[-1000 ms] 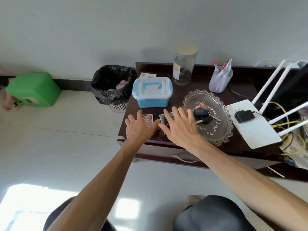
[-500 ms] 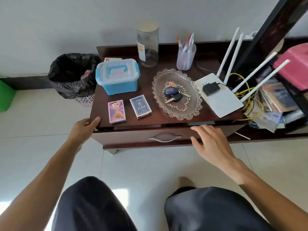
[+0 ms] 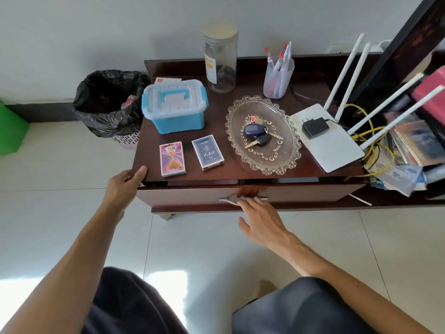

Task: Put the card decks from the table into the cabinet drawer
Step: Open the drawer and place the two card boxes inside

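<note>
The right hand (image 3: 261, 219) reaches to the drawer (image 3: 289, 192) front, its fingertips (image 3: 250, 201) curled onto the metal handle (image 3: 231, 201); whether they have closed fully around it cannot be told. The drawer stands out slightly from the cabinet, a dark gap showing above its front. The left hand (image 3: 122, 189) rests on the front left corner of the table (image 3: 240, 173), thumb on top of the edge, fingers loosely bent and holding nothing else.

Both card decks lie flat on the tabletop, untouched. The purple deck (image 3: 172, 159) sits just beyond and to the right of the left hand, near its thumb. The blue deck (image 3: 208, 152) lies beside it, slightly apart, above and left of the right hand, well clear of its fingers. Behind the decks stands a blue box (image 3: 174, 108), and right of the blue deck a glass dish (image 3: 286, 162) with keys (image 3: 256, 136).
</note>
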A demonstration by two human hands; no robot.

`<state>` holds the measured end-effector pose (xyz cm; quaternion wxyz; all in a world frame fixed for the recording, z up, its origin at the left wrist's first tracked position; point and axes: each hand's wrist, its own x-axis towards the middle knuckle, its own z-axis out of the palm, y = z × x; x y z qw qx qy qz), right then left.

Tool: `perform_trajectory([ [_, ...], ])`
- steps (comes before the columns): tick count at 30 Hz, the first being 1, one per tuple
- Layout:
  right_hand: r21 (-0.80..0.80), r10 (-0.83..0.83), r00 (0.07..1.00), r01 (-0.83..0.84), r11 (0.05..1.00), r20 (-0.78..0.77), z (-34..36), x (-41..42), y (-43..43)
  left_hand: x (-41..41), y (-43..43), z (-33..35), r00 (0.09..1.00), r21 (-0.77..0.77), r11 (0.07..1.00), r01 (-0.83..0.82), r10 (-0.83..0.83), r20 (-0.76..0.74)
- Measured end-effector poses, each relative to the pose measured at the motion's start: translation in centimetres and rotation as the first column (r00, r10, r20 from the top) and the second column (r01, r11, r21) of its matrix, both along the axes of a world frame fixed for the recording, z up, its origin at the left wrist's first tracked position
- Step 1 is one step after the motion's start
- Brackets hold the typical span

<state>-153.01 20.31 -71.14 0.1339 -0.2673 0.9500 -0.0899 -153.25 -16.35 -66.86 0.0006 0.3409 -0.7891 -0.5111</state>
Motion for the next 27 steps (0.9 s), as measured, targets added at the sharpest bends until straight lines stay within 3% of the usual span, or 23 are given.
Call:
perform_trajectory([
  [14, -0.036, -0.003, 0.999, 0.004, 0.999, 0.033, -0.6, 3.6, 1.1, 0.0, 0.2, 0.3, 0.999, -0.095, 0.994, 0.052, -0.051, 0.013],
  [21, -0.133, -0.070, 0.961, 0.108, 0.985, 0.268, 0.9, 7.5, 2.1, 0.3, 0.8, 0.5, 0.996, -0.174, 0.980, 0.093, -0.091, 0.019],
  [25, -0.313, -0.117, 0.846, 0.316, 0.896, 0.520, 4.4, 8.2, 5.0, 0.5, 1.0, 0.4, 0.994, -0.222, 0.969, 0.105, -0.107, 0.002],
  [27, -0.434, -0.180, 0.848, 0.424, 0.795, 0.499, 6.8, 7.9, 7.6, 0.6, 1.2, 0.3, 0.995, -0.224, 0.970, 0.095, -0.098, -0.006],
])
